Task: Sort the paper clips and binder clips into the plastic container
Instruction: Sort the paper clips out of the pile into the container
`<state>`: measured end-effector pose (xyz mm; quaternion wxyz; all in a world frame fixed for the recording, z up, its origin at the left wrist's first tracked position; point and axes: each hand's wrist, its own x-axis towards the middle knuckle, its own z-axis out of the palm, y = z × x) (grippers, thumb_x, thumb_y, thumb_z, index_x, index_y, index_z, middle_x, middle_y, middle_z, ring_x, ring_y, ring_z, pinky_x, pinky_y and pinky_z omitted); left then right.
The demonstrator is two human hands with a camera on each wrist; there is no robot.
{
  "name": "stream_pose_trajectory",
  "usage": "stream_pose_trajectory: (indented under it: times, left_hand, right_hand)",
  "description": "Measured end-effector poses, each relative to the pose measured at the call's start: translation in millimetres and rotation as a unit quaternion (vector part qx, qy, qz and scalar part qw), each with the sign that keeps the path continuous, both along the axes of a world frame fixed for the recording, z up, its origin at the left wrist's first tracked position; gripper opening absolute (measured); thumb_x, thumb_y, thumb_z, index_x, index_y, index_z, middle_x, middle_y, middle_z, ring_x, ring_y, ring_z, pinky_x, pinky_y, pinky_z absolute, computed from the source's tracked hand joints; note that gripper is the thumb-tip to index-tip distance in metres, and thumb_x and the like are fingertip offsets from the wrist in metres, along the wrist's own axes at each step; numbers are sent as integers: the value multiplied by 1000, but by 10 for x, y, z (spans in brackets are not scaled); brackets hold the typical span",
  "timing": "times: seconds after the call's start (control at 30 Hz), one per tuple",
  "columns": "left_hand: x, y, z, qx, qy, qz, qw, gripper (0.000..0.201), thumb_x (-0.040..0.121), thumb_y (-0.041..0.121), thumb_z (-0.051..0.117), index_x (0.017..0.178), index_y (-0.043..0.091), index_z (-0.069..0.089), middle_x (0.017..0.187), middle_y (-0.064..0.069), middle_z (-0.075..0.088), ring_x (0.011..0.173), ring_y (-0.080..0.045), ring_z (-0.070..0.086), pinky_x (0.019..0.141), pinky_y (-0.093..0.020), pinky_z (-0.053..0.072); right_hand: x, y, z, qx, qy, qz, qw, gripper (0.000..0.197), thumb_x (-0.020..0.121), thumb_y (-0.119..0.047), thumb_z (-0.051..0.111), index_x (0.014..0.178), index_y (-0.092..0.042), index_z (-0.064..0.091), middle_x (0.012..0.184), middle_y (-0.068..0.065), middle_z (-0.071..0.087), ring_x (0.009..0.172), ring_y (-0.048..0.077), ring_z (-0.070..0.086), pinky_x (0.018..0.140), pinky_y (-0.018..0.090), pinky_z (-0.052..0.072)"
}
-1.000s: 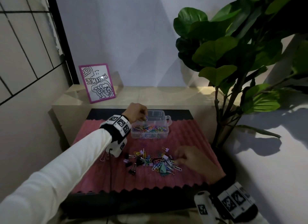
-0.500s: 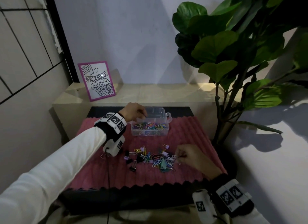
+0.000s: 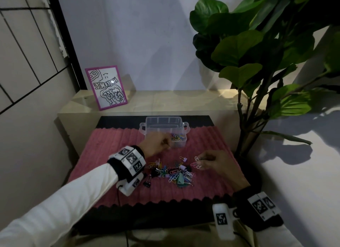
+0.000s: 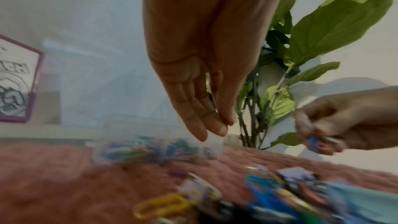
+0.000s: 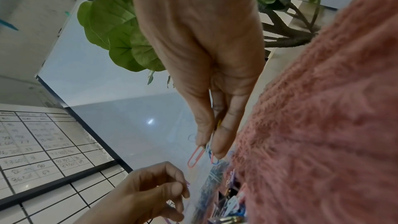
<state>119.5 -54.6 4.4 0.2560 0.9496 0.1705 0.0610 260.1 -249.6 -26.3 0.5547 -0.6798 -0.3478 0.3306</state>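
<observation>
Right wrist view, right hand (image 5: 206,67) pinching paper clips (image 5: 197,157)

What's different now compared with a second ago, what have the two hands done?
The left hand has come back from over the plastic container toward the pile, holding nothing that shows. The right hand has lifted off the pile, now pinching a few paper clips. Container, pile and pink mat stayed put.

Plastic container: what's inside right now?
The plastic container holds a heap of coloured paper clips in its front right. The left hand covers the front left, so the contents there are hidden.
</observation>
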Motion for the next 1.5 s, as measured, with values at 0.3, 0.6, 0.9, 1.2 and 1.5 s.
stream_pose_trajectory:
  times: [0.3,0.6,0.9,1.2,1.5]
  left_hand:
    - [70,-297,-128,-14,132,-102,986,34,82,-2,59,115,4,58,113,-12,63,101,-19,59,74,-12,35]
    - [100,-318,-187,-73,169,-105,977,44,73,22,74,109,5,57,107,-13,62,91,-20,54,63,-19,37]
    - [45,-218,-188,-108,132,-102,980,20,80,12,66,98,4,65,102,-12,68,80,-8,55,61,0,36]
    - [-190,2,-6,-233,46,-45,970,13,78,4,67,92,1,68,73,3,64,62,3,58,66,-13,49]
    - [-258,53,-40,-318,40,-15,947,15,84,-3,58,85,12,59,78,-3,61,59,0,63,57,-12,52]
  right_hand:
    - [146,160,137,20,-21,14,999,17,73,6,69,70,-10,68,63,-2,70,63,9,67,64,20,57]
    - [-3,220,19,-26,-33,57,997,24,71,15,66,66,-9,66,58,-6,70,59,3,66,57,16,52]
    - [62,471,340,-1,-116,66,991,10,75,6,68,83,2,67,77,6,69,68,6,66,64,15,52]
    - [143,1338,504,-49,-205,50,976,10,78,10,63,81,1,66,83,17,67,58,2,63,63,18,53]
    - [88,948,412,-51,-375,110,919,18,85,2,56,100,2,66,104,18,68,91,21,64,67,13,45]
